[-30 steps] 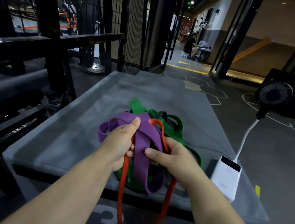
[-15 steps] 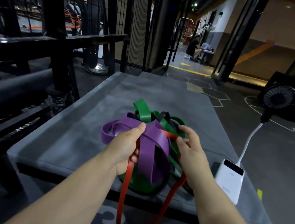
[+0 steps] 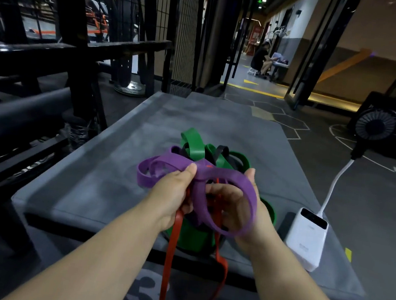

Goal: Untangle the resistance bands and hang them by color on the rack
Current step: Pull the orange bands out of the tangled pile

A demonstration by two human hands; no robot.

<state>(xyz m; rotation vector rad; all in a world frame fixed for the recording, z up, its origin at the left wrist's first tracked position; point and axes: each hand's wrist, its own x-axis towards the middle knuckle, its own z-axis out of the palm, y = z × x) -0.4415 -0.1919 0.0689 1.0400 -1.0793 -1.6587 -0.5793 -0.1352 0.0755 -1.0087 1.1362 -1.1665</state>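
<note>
Left hand pinches the purple band; right hand, at its three o'clock, grips the band's loop.

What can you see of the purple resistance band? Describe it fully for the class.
The wide, flat purple rubbery resistance band looks matte and stretchy, twisted into several loops. It is held above the grey padded platform, tangled with a thin red band and broad green bands. The left hand pinches its crossing under the thumb; one loop wraps round the right hand, another juts out leftward.
</note>
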